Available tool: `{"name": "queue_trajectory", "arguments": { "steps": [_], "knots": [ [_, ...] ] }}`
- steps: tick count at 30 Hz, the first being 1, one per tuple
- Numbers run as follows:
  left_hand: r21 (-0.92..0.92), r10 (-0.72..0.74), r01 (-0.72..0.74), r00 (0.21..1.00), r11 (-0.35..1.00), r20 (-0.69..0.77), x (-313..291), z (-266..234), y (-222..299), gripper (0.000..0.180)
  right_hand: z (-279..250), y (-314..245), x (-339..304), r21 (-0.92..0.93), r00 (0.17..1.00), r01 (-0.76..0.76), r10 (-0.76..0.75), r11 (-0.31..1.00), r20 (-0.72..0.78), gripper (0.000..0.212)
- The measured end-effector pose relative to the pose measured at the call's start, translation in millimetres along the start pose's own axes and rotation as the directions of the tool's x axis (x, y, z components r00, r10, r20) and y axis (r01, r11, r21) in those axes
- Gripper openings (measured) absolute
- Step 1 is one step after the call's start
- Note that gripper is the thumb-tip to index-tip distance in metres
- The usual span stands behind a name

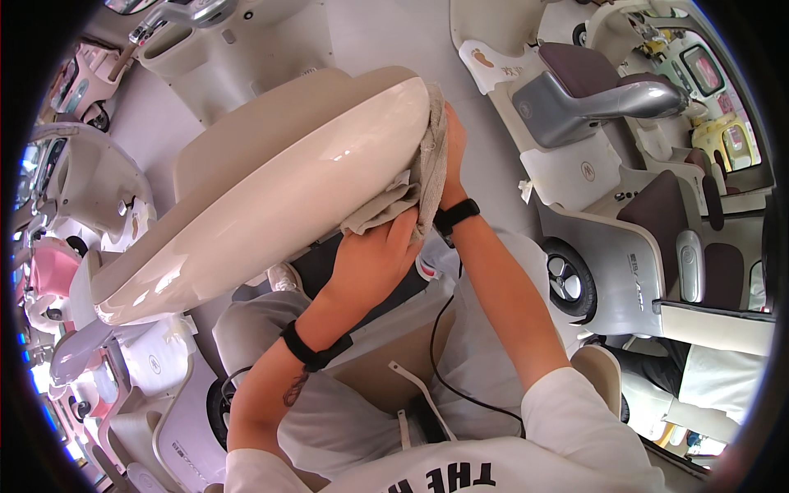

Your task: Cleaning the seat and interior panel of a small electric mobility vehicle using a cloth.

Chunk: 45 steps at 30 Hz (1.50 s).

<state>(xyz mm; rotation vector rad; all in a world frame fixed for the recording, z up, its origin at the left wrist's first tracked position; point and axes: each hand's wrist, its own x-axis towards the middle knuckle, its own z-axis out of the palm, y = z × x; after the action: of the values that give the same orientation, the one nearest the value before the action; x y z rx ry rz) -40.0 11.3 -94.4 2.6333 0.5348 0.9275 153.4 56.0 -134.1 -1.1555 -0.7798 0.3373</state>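
Observation:
A large, long beige scooter part with a glossy cream side (279,197) and a duller upper face stands tilted in front of me, its higher end to the right. A grey-beige cloth (386,205) is draped over that right end and bunches against the glossy side. My left hand (374,259) grips the cloth's lower fold, its fingertips partly hidden by it. My right hand (453,156) is closed around the cloth at the far right edge; most of its fingers are out of sight behind the part. Black bands circle both wrists.
Silver-grey scooters with brown seats (657,205) and a dark wheel (567,279) stand close at the right. More scooters, one of them pink (56,275), line the left. A beige scooter front (238,57) is ahead. A black cable (448,378) hangs across my lap.

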Motion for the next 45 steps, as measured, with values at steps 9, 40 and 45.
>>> {"name": "queue_trajectory", "arguments": {
  "steps": [9,40,45],
  "knots": [
    [-0.019,-0.065,0.067,0.994,0.998,0.091,-6,-8,-4,0.027,24,-81,11,-0.041,0.854,0.504,-0.49,0.863,0.175,0.039],
    [-0.078,-0.058,0.075,0.978,0.994,0.199,6,6,-9,0.028,31,-79,15,0.015,0.864,0.487,-0.484,0.873,0.138,0.029],
    [-0.031,-0.175,0.221,0.845,0.975,0.504,4,13,-14,0.028,19,-60,25,0.083,0.929,0.352,-0.359,0.932,0.095,0.027]
  ]
}}
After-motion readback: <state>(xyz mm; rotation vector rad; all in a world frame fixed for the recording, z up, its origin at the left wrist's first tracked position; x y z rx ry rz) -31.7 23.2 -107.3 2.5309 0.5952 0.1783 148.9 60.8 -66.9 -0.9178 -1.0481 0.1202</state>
